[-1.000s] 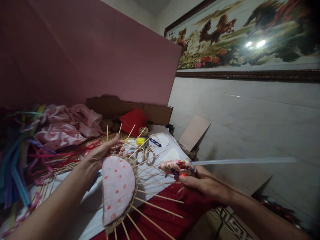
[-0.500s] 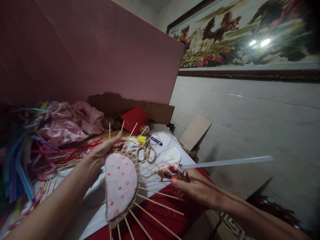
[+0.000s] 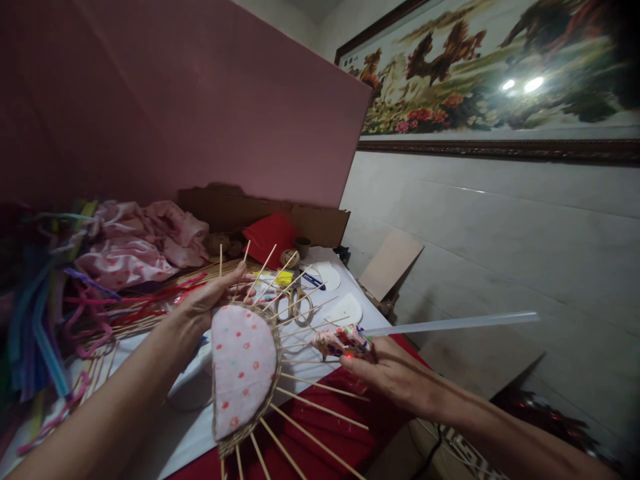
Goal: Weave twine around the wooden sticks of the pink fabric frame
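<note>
My left hand (image 3: 220, 293) grips the upper edge of a half-round woven piece (image 3: 245, 373), faced with pink flower-print fabric and edged with twine. Thin wooden sticks (image 3: 320, 407) fan out from its curved rim. Wrapped in my right hand (image 3: 383, 373) is a hot glue gun (image 3: 340, 341) with a patterned body and a small red light. A long translucent glue stick (image 3: 455, 324) juts from its back. The gun's nozzle points left at the sticks, to the right of the rim; whether it touches one I cannot tell.
Scissors (image 3: 295, 307), a yellow item (image 3: 284, 278), white half-round pieces (image 3: 347, 309) and a twine roll (image 3: 290, 259) lie on the white tabletop (image 3: 190, 443). Pink fabric (image 3: 135, 240) and coloured pipe cleaners (image 3: 45, 333) are heaped at left. Cardboard (image 3: 220, 207) stands behind.
Hardly anything differs. The woven piece and both hands appear shifted only very slightly in the view; both holds stay the same.
</note>
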The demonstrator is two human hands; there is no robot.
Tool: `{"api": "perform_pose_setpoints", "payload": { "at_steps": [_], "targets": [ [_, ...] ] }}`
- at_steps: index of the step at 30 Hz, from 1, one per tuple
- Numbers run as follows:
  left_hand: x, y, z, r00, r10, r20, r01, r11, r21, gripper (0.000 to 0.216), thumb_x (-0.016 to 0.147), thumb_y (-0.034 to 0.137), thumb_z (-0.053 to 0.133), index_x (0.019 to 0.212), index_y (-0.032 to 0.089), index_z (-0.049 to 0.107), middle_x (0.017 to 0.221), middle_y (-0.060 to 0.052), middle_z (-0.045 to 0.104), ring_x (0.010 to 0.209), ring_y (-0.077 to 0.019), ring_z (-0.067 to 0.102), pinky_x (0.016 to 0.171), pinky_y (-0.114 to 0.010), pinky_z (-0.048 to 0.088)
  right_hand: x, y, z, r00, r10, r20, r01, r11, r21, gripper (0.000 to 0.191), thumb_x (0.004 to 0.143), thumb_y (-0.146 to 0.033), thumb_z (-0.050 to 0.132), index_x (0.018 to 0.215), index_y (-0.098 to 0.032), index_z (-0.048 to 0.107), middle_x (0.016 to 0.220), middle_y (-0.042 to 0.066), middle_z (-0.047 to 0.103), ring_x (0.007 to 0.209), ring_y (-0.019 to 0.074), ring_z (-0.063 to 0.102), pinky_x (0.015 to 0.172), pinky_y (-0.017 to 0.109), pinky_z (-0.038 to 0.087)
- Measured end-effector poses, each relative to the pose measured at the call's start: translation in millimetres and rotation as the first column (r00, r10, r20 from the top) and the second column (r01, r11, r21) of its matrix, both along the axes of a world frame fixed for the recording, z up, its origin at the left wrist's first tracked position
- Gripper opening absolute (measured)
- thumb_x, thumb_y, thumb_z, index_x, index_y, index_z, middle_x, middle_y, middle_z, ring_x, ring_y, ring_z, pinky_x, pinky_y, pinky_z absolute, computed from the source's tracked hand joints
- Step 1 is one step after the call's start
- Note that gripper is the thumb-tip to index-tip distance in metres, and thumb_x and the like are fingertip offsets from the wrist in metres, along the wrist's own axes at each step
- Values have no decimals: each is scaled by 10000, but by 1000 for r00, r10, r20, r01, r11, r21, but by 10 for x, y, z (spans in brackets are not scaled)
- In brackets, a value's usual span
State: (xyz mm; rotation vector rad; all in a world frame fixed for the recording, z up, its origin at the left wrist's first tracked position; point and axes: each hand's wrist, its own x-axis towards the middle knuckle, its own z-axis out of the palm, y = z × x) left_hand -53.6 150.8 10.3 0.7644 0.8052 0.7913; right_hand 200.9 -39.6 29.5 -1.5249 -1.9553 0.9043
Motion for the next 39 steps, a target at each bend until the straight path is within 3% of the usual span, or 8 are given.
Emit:
{"api": "perform_pose_setpoints", "payload": {
  "at_steps": [9,16,31,39],
  "targets": [
    [6,-34,37,1000,0,11,1,1000,-18,194,814,321,575,777,148,652,582,-65,636,454,-132,591,428,-210,484,-14,-18,24,998,-24,59,25,999,-23,338,893,-445,421,894,-182,633,776,0,553,717,150,488,704,268,415],
    [9,-29,33,1000,6,6,-6,1000,-4,202,801,321,592,790,126,646,581,-73,632,443,-134,594,428,-201,483,27,-24,-14,994,-12,110,7,999,44,324,885,-434,429,857,-195,645,743,7,551,708,162,490,675,266,411],
    [-6,0,-3,1000,5,-23,-4,1000,22,231,823,342,560,799,127,641,586,-70,637,455,-131,601,428,-196,475,19,-22,-14,995,-36,93,35,999,9,336,893,-442,416,860,-184,629,740,5,544,689,149,482,657,267,415],
    [6,-24,29,1000,1,-3,-1,1000,8,228,816,339,567,779,128,646,581,-68,630,445,-127,589,426,-200,481,7,-11,8,995,2,102,-6,999,38,357,912,-433,388,908,-170,630,778,17,572,757,162,521,753,285,432]
  ]
}}
